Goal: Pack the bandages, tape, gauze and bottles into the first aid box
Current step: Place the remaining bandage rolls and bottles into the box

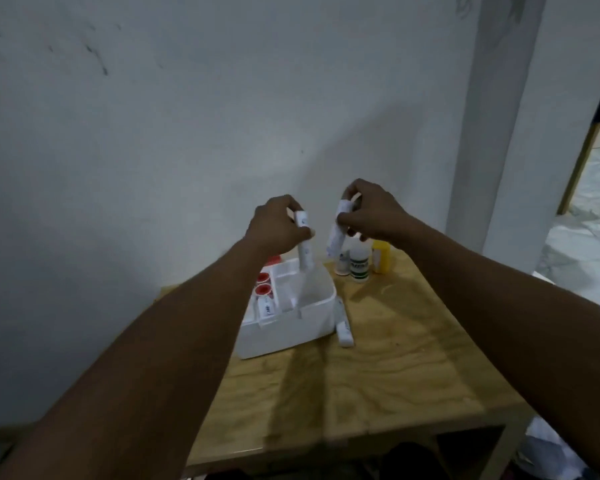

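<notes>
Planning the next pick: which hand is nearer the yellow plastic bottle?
Right. The right hand hangs just above the yellow plastic bottle; the left hand is over the white box.

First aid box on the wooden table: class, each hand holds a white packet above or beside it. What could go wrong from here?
1. The left hand grips the left packet only by its top end over the first aid box; it could slip and land outside a compartment.
2. The right packet, pinched by the right hand, appears to hang just above the green-labelled bottle; lowering it carelessly might tip that bottle over.
</notes>
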A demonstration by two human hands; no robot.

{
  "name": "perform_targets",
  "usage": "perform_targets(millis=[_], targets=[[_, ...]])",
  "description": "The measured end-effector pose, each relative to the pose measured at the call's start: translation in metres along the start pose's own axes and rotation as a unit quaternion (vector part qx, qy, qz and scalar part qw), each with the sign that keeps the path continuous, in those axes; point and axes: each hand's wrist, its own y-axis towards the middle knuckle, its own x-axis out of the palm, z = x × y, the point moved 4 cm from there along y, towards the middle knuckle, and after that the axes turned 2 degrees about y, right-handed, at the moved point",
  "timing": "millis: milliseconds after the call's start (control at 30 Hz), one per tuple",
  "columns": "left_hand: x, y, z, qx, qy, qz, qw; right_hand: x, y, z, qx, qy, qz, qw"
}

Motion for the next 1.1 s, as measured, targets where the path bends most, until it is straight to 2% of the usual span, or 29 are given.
perform_targets(millis=[100,233,433,667,900,1000,1100], targets=[[-0.014,-0.018,-0.029,-0.024,-0.047,-0.025,0.998,0.037,-0.005,-0.020,-0.050,-0.066,-0.041,0.996],[-0.001,-0.035,-0.048,-0.026,-0.072,-0.127,0.989,0.072,-0.020,-0.010,-0.081,-0.163,-0.106,0.978],[0.026,-0.042,-0.046,-0.013,0.033,-0.252,0.967,0.084,-0.036,0.012,-0.072,-0.215,-0.181,0.957],[0.035,-0.035,-0.045,-0.014,0.100,-0.273,0.957,0.077,-0.037,0.013,-0.056,-0.207,-0.212,0.953],[0.038,-0.034,-0.047,-0.029,0.076,-0.277,0.957,0.074,-0.038,0.011,-0.038,-0.166,-0.225,0.959],[0.042,-0.036,-0.047,-0.063,0.006,-0.300,0.952,0.072,-0.039,0.010,-0.035,-0.158,-0.225,0.961],[0.045,-0.036,-0.045,-0.068,-0.014,-0.310,0.948,0.068,-0.039,0.011,-0.031,-0.150,-0.219,0.964]])
